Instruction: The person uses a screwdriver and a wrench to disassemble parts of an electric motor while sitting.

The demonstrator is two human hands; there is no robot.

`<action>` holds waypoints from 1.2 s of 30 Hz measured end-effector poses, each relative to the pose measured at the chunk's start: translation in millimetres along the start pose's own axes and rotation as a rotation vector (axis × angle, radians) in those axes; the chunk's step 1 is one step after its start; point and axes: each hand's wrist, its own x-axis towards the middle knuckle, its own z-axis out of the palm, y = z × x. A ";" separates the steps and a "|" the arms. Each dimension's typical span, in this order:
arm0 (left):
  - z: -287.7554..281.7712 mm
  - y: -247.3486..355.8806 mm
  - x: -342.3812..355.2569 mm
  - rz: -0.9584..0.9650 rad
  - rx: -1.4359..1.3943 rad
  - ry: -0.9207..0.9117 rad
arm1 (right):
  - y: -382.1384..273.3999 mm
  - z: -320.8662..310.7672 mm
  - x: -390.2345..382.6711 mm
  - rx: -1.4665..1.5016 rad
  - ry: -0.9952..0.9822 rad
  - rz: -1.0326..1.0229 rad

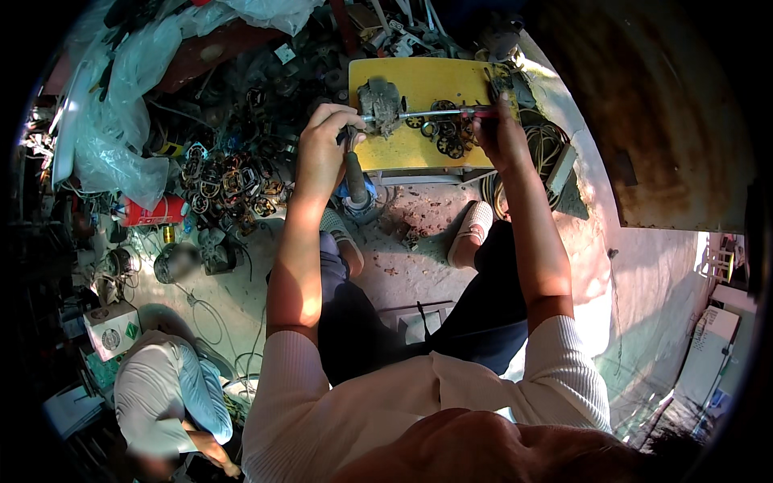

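My right hand point(503, 141) is closed around the red handle of a long screwdriver point(443, 112), above a low yellow table point(378, 153). Its thin metal shaft runs level to the left, across a lumpy grey block point(380, 106). Near the shaft's far end, my left hand point(326, 141) is closed, fingers bent; a tool with a thick dark handle point(355, 179) points down beside that palm. Whether the left fingers grip this tool, the shaft or both is hard to make out. Several black wheel-like metal parts point(449, 143) lie on the tabletop under the screwdriver.
Heaps of coiled motor parts point(229, 177) cover the floor at the left, beside a red canister point(153, 211) and plastic sheeting point(133, 105). Coiled cable point(547, 153) lies right of the table. Another person point(165, 394) crouches at the lower left. A rusty panel point(676, 121) stands right.
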 end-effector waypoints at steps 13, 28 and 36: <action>-1.4 1.0 0.7 0.032 0.037 0.003 | 2.8 -14.8 10.7 0.031 -0.068 0.075; -7.0 11.3 2.7 -0.027 0.037 -0.016 | -8.2 -11.3 -9.8 -0.140 -0.096 0.054; 4.3 -6.4 -2.6 0.023 0.110 0.042 | -7.7 -5.9 -10.8 -0.341 0.010 0.019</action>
